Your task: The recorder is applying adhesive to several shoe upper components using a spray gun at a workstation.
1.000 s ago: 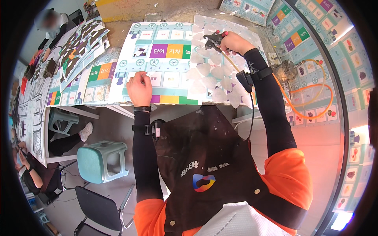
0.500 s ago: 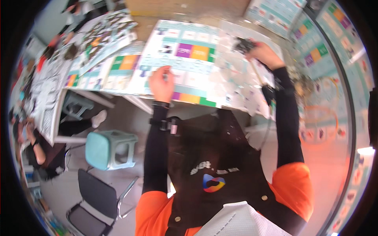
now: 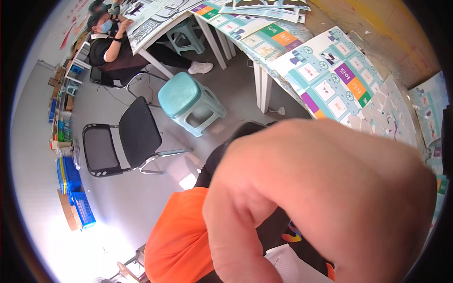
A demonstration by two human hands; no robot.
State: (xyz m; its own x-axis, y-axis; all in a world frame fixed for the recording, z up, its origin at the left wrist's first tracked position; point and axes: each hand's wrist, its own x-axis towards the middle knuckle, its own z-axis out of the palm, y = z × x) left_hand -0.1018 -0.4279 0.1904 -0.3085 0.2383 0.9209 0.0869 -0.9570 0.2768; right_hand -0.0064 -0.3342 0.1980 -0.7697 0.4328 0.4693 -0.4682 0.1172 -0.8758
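A bare hand, by its position my right hand [image 3: 321, 179], looms very close and covers the lower right of the view. Its fingers bend downward. The fingertips run out of view, so anything in them stays hidden. My left arm in an orange sleeve [image 3: 174, 231] and black undersleeve passes behind it, and my left hand does not show. Beyond the hand, on the worktable, lies a printed sheet [image 3: 311, 87] with teal, purple, orange and green blocks. White cut pieces [image 3: 391, 108] are spread at its right.
A teal stool [image 3: 181, 94] and a black folding chair [image 3: 139, 125] stand on the floor at the left. At the far table sits another person [image 3: 111, 42] in a mask. Blue baskets [image 3: 82, 207] line the wall. More printed sheets [image 3: 278, 37] overlap farther along the table.
The view has swung left. My right hand has left the white pieces, where it held a small dark thing, and is now close up. My left hand has gone from sight.
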